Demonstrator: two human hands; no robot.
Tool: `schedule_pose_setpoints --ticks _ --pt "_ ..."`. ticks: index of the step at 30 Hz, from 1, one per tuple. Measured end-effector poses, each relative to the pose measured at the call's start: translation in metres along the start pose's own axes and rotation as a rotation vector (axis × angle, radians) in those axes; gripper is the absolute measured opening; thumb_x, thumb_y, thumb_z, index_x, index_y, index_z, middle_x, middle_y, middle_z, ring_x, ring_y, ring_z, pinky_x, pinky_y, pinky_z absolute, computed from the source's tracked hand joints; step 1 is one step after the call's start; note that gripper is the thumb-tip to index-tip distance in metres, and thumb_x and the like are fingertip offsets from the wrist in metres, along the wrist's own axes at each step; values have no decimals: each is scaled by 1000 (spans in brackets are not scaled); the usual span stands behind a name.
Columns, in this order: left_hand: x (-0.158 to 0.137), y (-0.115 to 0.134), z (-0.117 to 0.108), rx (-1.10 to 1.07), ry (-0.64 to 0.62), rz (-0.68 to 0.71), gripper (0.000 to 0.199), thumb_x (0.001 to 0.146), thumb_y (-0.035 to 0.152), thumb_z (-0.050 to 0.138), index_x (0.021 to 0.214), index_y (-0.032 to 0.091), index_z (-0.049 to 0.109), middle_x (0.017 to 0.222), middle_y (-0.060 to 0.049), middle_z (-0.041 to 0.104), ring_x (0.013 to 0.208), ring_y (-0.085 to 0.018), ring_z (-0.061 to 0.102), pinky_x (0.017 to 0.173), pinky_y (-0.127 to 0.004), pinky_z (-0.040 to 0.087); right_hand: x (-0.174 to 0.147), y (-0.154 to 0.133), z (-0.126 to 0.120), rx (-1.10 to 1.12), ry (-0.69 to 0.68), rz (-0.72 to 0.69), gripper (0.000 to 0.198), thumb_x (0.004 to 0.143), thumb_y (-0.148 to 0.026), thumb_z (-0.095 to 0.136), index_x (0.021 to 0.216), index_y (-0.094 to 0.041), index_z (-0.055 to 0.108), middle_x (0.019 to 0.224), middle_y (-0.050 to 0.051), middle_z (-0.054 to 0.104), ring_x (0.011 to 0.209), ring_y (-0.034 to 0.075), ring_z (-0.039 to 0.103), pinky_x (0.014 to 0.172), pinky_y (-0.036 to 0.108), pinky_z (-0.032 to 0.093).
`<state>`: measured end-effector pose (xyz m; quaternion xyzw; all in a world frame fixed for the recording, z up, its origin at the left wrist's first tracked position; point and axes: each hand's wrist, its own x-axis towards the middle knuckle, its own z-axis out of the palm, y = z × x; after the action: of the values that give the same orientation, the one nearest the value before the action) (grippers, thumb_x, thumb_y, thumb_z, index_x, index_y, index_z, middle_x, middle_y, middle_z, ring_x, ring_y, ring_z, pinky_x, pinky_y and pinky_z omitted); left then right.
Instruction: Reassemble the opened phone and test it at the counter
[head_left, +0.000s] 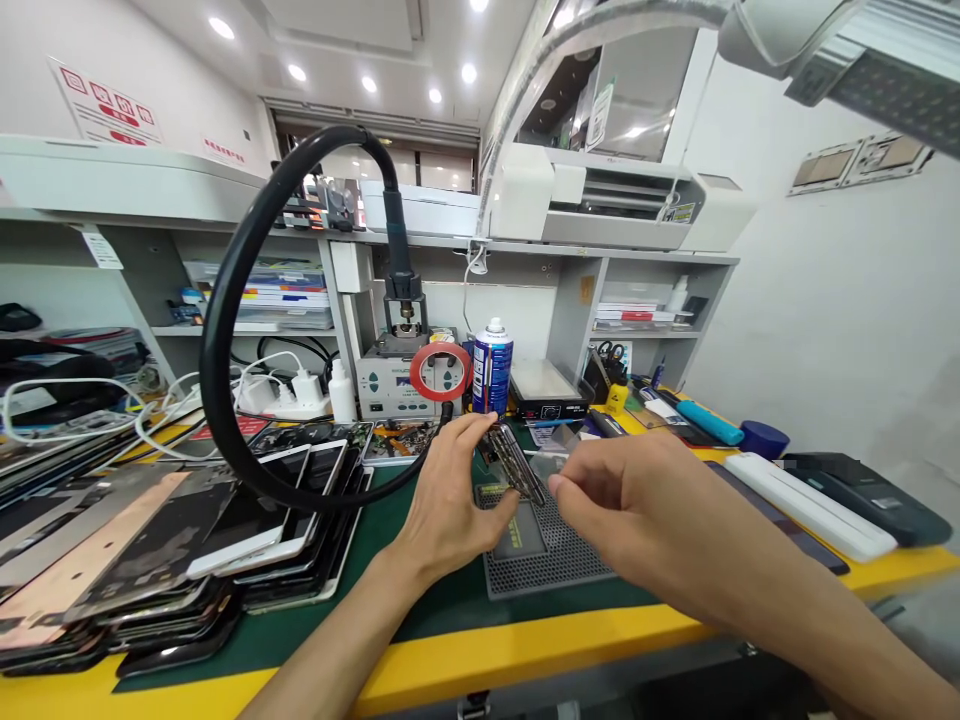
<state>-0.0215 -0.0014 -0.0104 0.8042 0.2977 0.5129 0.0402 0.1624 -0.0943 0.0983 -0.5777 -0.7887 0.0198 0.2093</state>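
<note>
My left hand (459, 495) is closed on an opened phone (516, 462), gripping it between the fingers on top and the thumb below. The phone is tilted, and its metal edge and some inner parts show. Just to the right, my right hand (619, 485) is closed in a pinch on a thin, see-through sheet (551, 458) beside the phone. Whether the sheet touches the phone I cannot tell. Below both hands lies a grey perforated mat (555, 555), partly covered by the left hand.
Stacked phones and tablets (300, 530) fill the left side. A thick black hose (214, 370) loops down in front of a rework station (386, 380). Behind my hands stand a blue spray can (493, 370) and a hot plate (551, 390). A white bar (810, 505) lies at right.
</note>
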Motion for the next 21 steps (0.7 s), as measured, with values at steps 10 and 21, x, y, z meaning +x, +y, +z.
schedule_pose_setpoints --ticks 10,21 --pt "0 0 -2 44 -12 43 74 83 18 65 147 26 29 141 -13 46 135 -28 43 112 -45 40 3 -5 -2 -105 -26 -4 37 91 -31 49 58 -21 37 50 -4 47 49 13 37 48 30 23" --pt "0 1 -1 44 -28 62 75 82 19 65 147 27 30 139 -13 47 133 -30 45 109 -47 42 1 -4 -3 -253 -76 -84 38 87 -24 49 55 -21 29 49 -3 32 49 13 23 47 30 14"
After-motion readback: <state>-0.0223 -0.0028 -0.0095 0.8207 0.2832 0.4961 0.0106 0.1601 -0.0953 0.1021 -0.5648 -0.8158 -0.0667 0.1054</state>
